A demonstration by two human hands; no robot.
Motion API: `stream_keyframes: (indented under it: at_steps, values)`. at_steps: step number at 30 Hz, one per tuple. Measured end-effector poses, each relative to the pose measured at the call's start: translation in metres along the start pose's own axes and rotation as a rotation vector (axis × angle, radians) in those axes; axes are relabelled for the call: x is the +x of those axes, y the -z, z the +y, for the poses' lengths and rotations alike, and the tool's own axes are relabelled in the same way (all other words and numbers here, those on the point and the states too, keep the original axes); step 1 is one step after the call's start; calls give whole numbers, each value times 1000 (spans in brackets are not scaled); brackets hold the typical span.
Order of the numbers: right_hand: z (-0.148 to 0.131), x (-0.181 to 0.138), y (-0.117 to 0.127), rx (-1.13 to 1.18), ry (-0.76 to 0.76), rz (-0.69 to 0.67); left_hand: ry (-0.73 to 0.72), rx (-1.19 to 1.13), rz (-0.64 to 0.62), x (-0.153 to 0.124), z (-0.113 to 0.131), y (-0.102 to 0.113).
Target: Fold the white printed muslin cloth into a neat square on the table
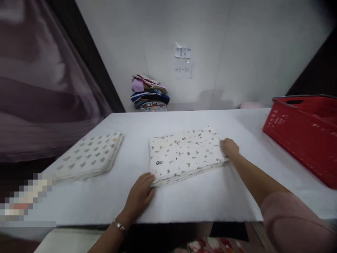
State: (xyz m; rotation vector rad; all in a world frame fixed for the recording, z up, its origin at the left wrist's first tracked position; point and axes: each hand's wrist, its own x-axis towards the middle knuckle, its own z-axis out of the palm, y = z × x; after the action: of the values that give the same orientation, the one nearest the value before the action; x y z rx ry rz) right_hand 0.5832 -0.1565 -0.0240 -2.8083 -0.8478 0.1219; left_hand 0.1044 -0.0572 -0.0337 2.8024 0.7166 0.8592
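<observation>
A white cloth (184, 149) with small printed motifs lies folded into a layered rectangle in the middle of the white table. My left hand (140, 192) pinches its near left corner, fingers on top and thumb at the lower side. At the right edge, the curled fingers of my right hand (230, 148) grip the same folded cloth. To the left rests a second folded white cloth (91, 154) with grey leaf-like prints, which neither hand touches.
A red plastic basket (297, 130) stands on the right side of the table (184, 203). Folded clothes (150, 93) are piled beyond the far edge, against the wall. Paper notes (183, 61) hang there. A purplish curtain (39, 80) drapes at the left.
</observation>
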Motion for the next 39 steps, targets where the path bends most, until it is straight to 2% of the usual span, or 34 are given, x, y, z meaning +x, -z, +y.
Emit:
stream_keyframes:
  at_steps: [3, 6, 8, 10, 13, 16, 19, 22, 25, 29, 31, 35, 39]
  values:
    - [0, 3, -6, -35, 102, 79, 54, -24, -21, 7, 4, 13]
    - [-17, 1, -17, -50, 392, 207, 124, -17, 41, 37, 9, 19]
    - [-35, -2, -24, -36, 563, 213, 163, 1, 31, 66, 11, 13]
    - [-48, -2, -31, -38, 658, 172, 206, 57, -69, 94, 12, 0]
    - [-47, 5, -37, -80, 639, 113, 361, 187, -270, 113, 7, -29]
    - [-28, 14, -40, -109, 569, 60, 433, 265, -370, 105, -2, -49]
    - [-18, 17, -39, -109, 546, 53, 436, 299, -399, 97, -7, -53]
    - [-30, 14, -35, -123, 530, 65, 463, 284, -445, 109, -9, -48]
    - [-61, 15, -29, -136, 596, 77, 452, 298, -394, 140, -12, -48]
    - [-94, 33, -26, -104, 686, 8, 393, 355, -274, 172, -27, -64]
    - [-93, 48, -29, -98, 625, -41, 430, 369, -292, 175, -38, -75]
    - [-73, 70, -38, -78, 463, -89, 457, 387, -321, 166, -52, -88]
    - [-64, 75, -43, -65, 481, -63, 440, 400, -311, 164, -52, -89]
